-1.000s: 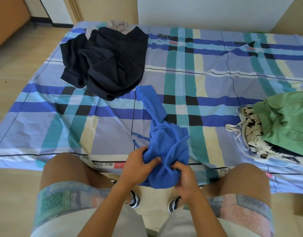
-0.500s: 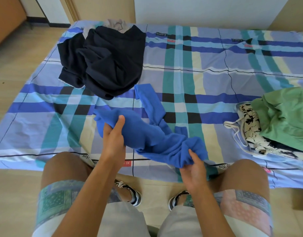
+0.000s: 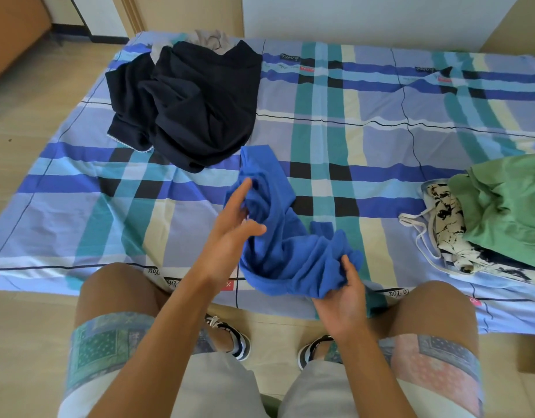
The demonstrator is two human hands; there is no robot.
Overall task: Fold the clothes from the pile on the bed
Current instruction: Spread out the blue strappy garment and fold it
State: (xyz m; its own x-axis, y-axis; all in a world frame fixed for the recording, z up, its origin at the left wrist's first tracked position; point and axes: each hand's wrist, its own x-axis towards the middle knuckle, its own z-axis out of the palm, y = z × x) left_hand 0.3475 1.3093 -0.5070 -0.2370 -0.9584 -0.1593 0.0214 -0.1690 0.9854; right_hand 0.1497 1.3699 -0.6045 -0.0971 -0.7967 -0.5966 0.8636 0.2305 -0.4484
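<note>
Early going: your right hand (image 3: 344, 297) pinches the crumpled blue garment (image 3: 284, 242), left hand (image 3: 230, 227) spread against it; the dark pile (image 3: 188, 107) awaits folding.

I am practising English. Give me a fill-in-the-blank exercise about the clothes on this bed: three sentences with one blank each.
The cloth that the right hand holds is ____ in colour. The dark pile lies on the ____ half of the bed. The green top lies on a black-and-____ patterned garment.
Missing words: blue; left; white.
</note>
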